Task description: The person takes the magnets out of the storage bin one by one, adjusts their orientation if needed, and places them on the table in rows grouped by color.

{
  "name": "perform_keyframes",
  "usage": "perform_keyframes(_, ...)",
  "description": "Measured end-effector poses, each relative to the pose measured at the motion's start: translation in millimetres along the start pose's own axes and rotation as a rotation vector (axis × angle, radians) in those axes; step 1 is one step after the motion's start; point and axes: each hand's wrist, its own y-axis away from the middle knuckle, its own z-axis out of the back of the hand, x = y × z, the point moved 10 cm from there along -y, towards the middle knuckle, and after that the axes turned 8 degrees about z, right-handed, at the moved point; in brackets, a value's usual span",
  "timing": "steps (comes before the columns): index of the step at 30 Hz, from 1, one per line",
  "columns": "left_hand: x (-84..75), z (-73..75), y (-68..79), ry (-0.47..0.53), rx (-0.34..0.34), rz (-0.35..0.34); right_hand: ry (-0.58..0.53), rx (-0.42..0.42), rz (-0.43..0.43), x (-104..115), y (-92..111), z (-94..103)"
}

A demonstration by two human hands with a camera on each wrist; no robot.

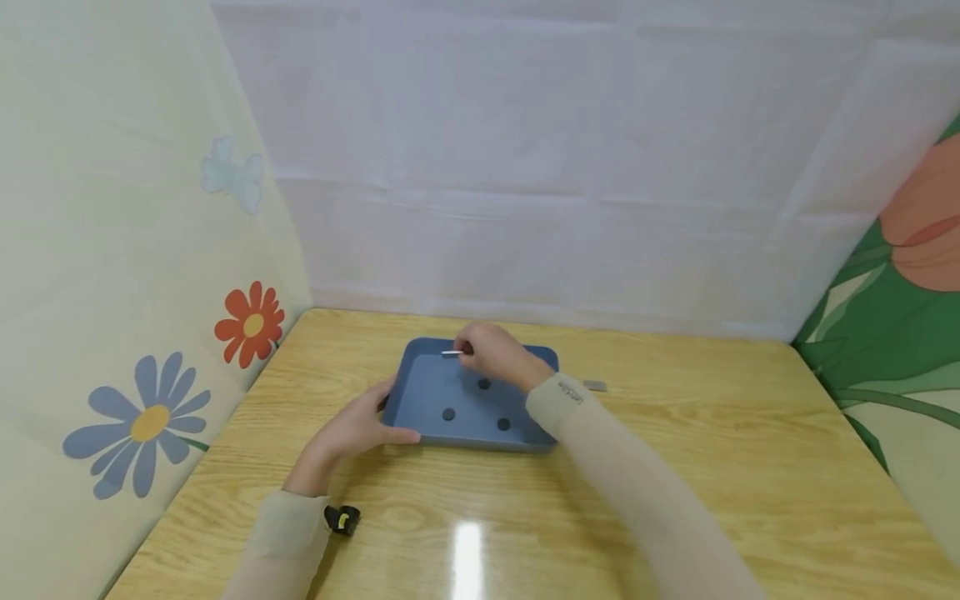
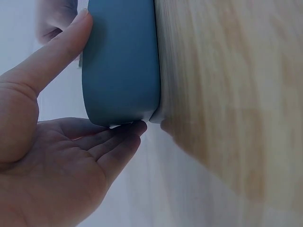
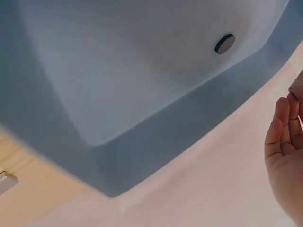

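Pinching strip [image 1: 452, 353] over tray [image 1: 420, 392]: right hand [image 1: 491, 352]. Left hand [image 1: 362, 423], loosely spread, braces tray corner; slack bracing could let tray slide.

The tray [image 1: 427, 379] is showing plain blue, its discs [image 1: 448, 414] standing out dark grey, two by its front edge. Toward its far edge, a strip [image 1: 452, 353] is gleaming silvery white. Past its right edge, a plate [image 1: 595, 386] is looking grey. The table [image 1: 675, 408] is displaying yellow-brown, streaked wood grain. Along its back edge, a sheet [image 1: 480, 167] is appearing pale lilac-white; at its left edge, a cream one is bearing blue [image 1: 150, 423] and red [image 1: 253, 325] yellow-centred flowers; at its right, green leaves [image 1: 900, 333] are surrounding coral petals [image 1: 926, 217]. The sleeves [image 1: 285, 533] are showing cream, the right cuff [image 1: 555, 402] carrying dark lettering.
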Motion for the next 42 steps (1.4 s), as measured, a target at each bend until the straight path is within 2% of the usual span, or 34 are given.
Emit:
perform_keyframes(9,-1.8,0.4,-0.7,-0.013,-0.002,-0.014,0.052,-0.022,0.011,-5,9,8.0)
perform_keyframes(17,-0.3,0.1,0.3,-0.011,0.001,0.005,0.033,-0.031,-0.01,-17,22,16.8)
perform_keyframes(28,-5.5,-0.9,3.0,-0.018,0.012,-0.016,0.048,-0.054,-0.063,-43,45,34.4)
perform_keyframes(42,-0.5,-2.2,0.1,-0.019,0.023,-0.008,0.056,-0.099,-0.115,-80,84,54.0)
